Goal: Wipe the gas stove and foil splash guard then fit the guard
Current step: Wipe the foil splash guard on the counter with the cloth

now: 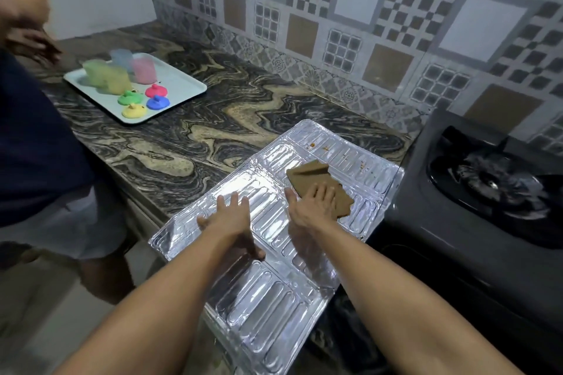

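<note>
The silver foil splash guard [268, 283] lies flat on the counter, its near part hanging over the front edge. Brown spots mark its far panel. My left hand [227, 218] presses flat on the guard's middle, fingers spread, holding nothing. My right hand [313, 204] lies palm-down on a brown cloth [307, 175] on the right part of the guard; part of the cloth is hidden under the fingers. The dark gas stove [451, 201] stands just right of the guard, with a black burner [493, 183].
A pale tray [182, 82] with coloured cups and several coloured lids sits at the far left of the marble counter [189, 143]. Another person stands at the left edge [39, 146]. A patterned tile wall [350, 9] runs behind.
</note>
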`<state>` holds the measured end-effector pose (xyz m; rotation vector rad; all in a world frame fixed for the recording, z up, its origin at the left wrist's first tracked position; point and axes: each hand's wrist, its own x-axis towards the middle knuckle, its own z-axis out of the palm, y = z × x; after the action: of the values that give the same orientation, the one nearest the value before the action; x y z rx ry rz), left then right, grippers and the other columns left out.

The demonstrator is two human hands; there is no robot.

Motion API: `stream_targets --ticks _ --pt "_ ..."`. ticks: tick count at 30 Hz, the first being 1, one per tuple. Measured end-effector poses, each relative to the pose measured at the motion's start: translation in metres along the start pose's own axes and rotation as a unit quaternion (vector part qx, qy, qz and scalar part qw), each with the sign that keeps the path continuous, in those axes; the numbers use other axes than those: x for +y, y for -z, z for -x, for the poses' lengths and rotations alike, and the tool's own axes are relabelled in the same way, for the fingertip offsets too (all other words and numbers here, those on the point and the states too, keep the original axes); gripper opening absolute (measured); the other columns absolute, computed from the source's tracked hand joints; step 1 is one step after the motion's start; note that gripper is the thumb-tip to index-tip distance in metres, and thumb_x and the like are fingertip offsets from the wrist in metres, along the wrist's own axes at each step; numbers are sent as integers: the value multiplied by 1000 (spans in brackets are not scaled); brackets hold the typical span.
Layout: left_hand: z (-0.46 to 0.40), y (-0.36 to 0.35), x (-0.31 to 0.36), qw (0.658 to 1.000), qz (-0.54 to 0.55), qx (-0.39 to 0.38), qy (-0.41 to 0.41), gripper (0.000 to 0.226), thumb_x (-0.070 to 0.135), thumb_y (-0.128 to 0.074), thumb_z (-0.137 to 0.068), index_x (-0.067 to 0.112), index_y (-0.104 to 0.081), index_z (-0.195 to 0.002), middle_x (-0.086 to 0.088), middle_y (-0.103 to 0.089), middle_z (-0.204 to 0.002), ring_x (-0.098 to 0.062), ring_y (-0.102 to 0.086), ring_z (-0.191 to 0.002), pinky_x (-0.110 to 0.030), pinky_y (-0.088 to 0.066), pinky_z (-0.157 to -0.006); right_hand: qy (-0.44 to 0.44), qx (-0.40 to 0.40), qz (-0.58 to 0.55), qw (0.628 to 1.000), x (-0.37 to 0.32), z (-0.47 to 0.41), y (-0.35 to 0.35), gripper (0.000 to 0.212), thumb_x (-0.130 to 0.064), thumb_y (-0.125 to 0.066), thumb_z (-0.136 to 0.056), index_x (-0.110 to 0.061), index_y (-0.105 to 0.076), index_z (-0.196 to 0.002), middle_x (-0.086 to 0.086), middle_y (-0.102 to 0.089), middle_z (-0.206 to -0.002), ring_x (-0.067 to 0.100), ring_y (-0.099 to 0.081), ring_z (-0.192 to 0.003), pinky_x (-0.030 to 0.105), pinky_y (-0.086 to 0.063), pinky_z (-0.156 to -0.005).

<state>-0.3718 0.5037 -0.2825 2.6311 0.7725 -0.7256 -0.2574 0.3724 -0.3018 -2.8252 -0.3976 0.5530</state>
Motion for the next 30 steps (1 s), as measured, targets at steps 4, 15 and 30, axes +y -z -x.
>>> stream_targets --ticks 4,15,30 --pt "-1 0 1 1000 3 -3 0 143 63 -86 -50 26 3 -156 3 15 -164 -33 10 -150 -68 -19 -109 -57 18 2 998 22 5 -3 93 -73 -6 -89 -8 9 -153 13 18 -160 43 25 -142 50 17 -115" --pt "-2 34 24 996 -84 -6 24 104 86 -58 -61 12 -50 -133 -11 -47 -147 -37 -45 -134 -74 -19 -109 -154 35 -58 986 13 -13 15 68 -54 -15 -99 -15 -7 -154 11 14 -162 49 22 -141 54 12 -117" --pt "-41 8 16 999 -17 -10 -44 135 71 -77 -58 32 9 -155 7 20 -163 -29 19 -149 -81 -13 -102 -114 -70 -16 991 3 31 15 82 -63 -18 -95 -13 8 -154 23 20 -158 58 17 -138 62 5 -115"
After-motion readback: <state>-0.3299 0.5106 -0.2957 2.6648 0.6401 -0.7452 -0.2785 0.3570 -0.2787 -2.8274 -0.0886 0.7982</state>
